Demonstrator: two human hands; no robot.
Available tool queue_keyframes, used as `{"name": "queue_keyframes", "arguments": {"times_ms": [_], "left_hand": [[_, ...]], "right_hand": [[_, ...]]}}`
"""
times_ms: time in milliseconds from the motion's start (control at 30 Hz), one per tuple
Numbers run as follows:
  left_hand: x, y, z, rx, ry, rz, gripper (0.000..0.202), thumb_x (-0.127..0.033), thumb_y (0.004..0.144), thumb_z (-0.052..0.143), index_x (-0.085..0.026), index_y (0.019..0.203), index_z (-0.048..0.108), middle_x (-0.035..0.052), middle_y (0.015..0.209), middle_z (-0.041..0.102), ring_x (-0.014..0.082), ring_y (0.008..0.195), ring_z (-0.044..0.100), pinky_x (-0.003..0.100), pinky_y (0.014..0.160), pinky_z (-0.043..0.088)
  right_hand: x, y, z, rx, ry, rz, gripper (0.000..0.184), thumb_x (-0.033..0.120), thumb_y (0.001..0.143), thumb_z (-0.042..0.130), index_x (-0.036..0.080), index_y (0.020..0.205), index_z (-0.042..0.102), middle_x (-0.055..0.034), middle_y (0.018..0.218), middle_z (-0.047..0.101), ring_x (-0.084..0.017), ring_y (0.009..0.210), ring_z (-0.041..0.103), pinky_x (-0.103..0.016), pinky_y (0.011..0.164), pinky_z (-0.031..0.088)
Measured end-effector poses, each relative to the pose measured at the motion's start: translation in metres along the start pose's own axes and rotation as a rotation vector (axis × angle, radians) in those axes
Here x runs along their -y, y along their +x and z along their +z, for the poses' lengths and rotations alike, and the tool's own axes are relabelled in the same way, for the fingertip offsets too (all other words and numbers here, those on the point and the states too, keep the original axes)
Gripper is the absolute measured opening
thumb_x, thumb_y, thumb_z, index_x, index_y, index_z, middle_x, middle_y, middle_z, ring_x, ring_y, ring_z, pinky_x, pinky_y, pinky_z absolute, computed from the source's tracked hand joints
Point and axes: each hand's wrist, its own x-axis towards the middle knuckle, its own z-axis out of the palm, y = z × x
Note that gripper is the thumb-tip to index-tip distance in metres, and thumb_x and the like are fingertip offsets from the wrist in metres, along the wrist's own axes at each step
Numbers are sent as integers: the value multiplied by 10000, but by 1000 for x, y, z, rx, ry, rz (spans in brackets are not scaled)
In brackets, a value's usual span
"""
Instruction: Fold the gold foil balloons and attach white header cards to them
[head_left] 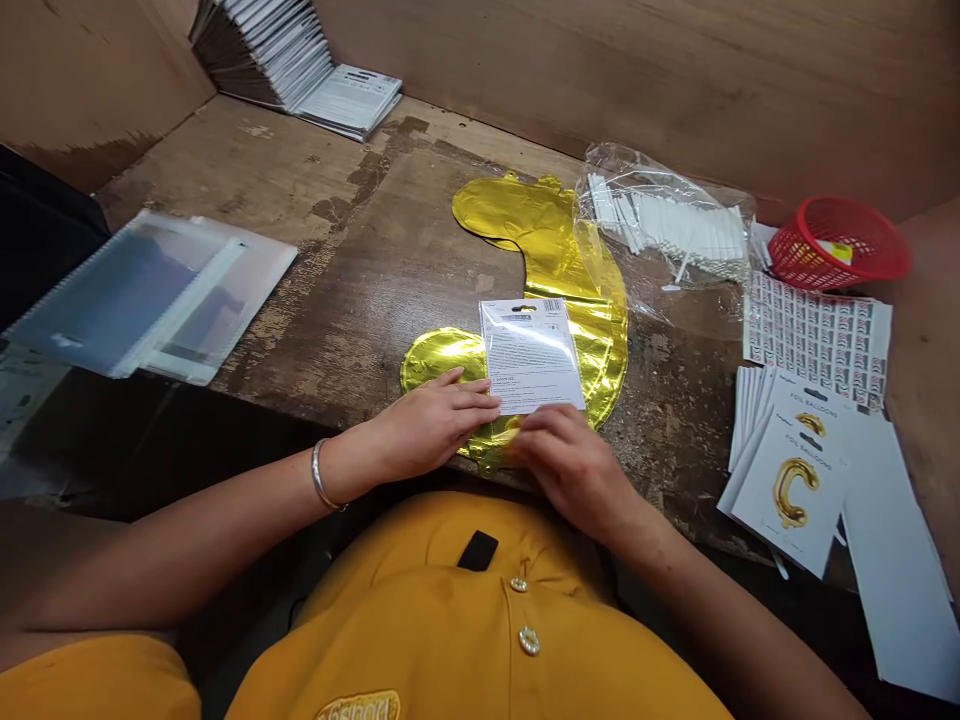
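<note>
A flat gold foil balloon (592,330) lies on the worn wooden table (315,300), curving from the far side down to my hands. A white printed warning card (531,357) with a clear glossy cover rests on top of the foil. My left hand (431,425) lies flat on the balloon, its fingertips at the card's left edge. My right hand (570,470) has its fingers bent onto the foil just below the card's lower edge. The balloon's near end is hidden under my hands.
A transparent bag of white sticks (667,225) and a red plastic basket (836,245) stand at the far right. A label sheet (817,340) and foil balloon cards (791,490) lie to the right. Transparent sleeves (150,295) lie left; a stack of cards (292,65) stands behind.
</note>
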Motion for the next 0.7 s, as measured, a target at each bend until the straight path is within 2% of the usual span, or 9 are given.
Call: {"name": "queue_keyframes", "arguments": {"times_ms": [67, 167, 367, 500, 600, 700], "left_hand": [[0, 1, 0, -4, -3, -6, 320, -113, 955, 441, -151, 1224, 610, 81, 1259, 659, 254, 1268, 542, 511, 1084, 401], [0, 1, 0, -1, -15, -20, 334, -116, 951, 451, -175, 1243, 602, 73, 1275, 650, 247, 1277, 534, 499, 1084, 399], [-3, 4, -3, -16, -4, -41, 293, -143, 944, 471, -171, 1189, 629, 69, 1218, 681, 247, 1240, 560, 496, 1090, 386], [-12, 15, -2, -102, 9, -57, 201, -228, 912, 552, -149, 1062, 659, 91, 1104, 706, 240, 1116, 613, 454, 1039, 446], [-18, 21, 4, -174, 25, -53, 193, -198, 953, 481, -134, 914, 659, 100, 971, 712, 210, 999, 650, 399, 950, 511], [-21, 23, 8, -199, 25, -46, 226, -151, 964, 444, -130, 859, 643, 100, 911, 708, 197, 938, 665, 373, 890, 537]], "right_hand": [[-6, 7, 0, -17, -56, 29, 132, 144, 917, 542, 163, 961, 666, -95, 901, 639, -226, 892, 520, -372, 789, 491], [-14, 16, 7, 51, -60, 27, 112, 182, 912, 568, 162, 957, 668, -95, 897, 641, -232, 891, 514, -370, 783, 480], [-16, 18, 14, 113, -3, 24, 167, 213, 948, 486, 200, 834, 607, -85, 877, 628, -228, 859, 509, -386, 782, 457], [-11, 21, 17, 16, 126, 72, 113, 185, 929, 461, 214, 840, 524, -77, 876, 584, -227, 865, 499, -385, 780, 456], [-2, 14, 3, -72, 279, 173, 97, 198, 932, 464, 226, 843, 488, -57, 864, 562, -212, 855, 513, -364, 775, 453], [6, -27, -35, -169, 506, 414, 66, 238, 943, 481, 238, 882, 507, -49, 891, 567, -183, 780, 536, -316, 680, 460]]}}
